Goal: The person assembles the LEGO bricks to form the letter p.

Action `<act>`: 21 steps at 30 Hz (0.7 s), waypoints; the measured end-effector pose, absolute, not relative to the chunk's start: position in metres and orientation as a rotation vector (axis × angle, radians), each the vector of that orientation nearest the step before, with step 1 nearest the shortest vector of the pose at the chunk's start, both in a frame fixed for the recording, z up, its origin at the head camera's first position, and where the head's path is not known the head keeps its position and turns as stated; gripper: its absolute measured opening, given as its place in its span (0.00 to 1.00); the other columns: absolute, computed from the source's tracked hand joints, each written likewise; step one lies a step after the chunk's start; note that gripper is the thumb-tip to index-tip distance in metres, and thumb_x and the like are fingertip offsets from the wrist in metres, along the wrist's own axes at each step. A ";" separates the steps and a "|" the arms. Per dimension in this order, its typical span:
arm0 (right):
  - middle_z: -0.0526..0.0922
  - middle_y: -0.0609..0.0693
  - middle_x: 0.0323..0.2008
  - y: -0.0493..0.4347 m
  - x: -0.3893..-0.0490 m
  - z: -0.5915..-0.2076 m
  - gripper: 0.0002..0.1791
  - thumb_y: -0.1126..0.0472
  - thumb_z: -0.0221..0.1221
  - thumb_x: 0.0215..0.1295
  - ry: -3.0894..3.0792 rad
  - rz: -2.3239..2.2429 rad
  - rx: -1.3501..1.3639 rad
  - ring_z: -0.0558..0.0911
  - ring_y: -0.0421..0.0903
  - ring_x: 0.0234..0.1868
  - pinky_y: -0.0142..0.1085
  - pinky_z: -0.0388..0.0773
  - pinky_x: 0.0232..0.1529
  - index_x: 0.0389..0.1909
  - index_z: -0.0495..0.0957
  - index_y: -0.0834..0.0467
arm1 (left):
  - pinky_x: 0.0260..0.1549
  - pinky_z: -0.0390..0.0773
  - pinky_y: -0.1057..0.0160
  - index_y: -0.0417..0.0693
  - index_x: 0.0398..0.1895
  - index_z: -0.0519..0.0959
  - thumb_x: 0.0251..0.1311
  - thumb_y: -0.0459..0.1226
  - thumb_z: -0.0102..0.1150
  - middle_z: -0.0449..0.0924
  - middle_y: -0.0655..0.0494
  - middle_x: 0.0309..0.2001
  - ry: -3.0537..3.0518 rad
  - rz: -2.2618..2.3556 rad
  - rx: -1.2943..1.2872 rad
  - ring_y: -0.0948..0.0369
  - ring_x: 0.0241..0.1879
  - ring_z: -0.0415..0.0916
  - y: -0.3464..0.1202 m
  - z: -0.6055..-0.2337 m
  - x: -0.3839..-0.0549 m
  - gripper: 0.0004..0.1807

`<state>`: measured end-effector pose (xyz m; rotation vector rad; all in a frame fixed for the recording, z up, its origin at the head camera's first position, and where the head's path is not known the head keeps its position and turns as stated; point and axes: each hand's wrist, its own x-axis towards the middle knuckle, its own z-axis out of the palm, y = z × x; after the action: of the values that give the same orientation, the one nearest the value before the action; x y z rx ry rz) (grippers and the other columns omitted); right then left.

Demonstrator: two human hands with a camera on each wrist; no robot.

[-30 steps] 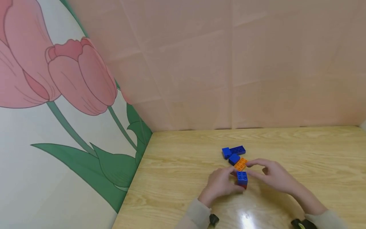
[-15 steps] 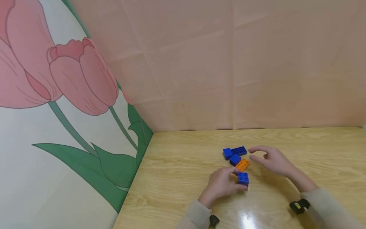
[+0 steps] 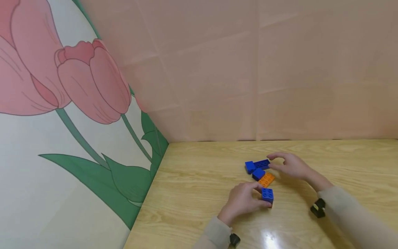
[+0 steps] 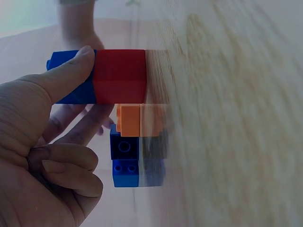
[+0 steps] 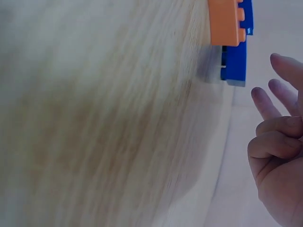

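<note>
My left hand [image 3: 244, 200] pinches a two-brick stack between thumb and fingers, a blue brick [image 3: 267, 194] on top of a red brick [image 4: 120, 75]. The red one stands low at the wooden surface in the left wrist view. Towards the back, my right hand [image 3: 293, 166] is beside the right end of a long dark-blue brick [image 3: 262, 164]. Its thumb and index finger are spread apart, with nothing gripped. Behind the stack lies an orange studded brick [image 3: 266, 180], next to a blue brick [image 3: 258, 174]. Another blue brick [image 3: 250, 167] adjoins the long one's left end.
The wood-grain table [image 3: 186, 180] meets a pink cloth backdrop [image 3: 199, 86] at its far edge. A panel with painted tulips [image 3: 93, 83] borders it on the left. Dark devices are strapped at both wrists, one [image 3: 318, 208] below the right sleeve.
My right hand has moved away from the stack and the orange brick, back towards the long dark-blue brick. The left hand keeps its grip on the stack. The view has shifted slightly.
</note>
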<state>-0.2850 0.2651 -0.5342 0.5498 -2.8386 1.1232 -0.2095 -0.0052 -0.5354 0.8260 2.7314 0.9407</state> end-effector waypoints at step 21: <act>0.80 0.63 0.62 0.267 -0.313 -0.550 0.26 0.55 0.70 0.68 -2.954 1.120 0.652 0.71 0.70 0.67 0.70 0.63 0.64 0.63 0.80 0.61 | 0.41 0.73 0.67 0.71 0.42 0.83 0.51 0.59 0.78 0.77 0.86 0.37 2.724 0.966 0.788 0.76 0.42 0.75 -0.004 -0.536 -0.208 0.19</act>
<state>-0.3126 0.2665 -0.5502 0.6516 -2.9538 1.1203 -0.2085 -0.0038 -0.5356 0.7881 2.7239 0.9664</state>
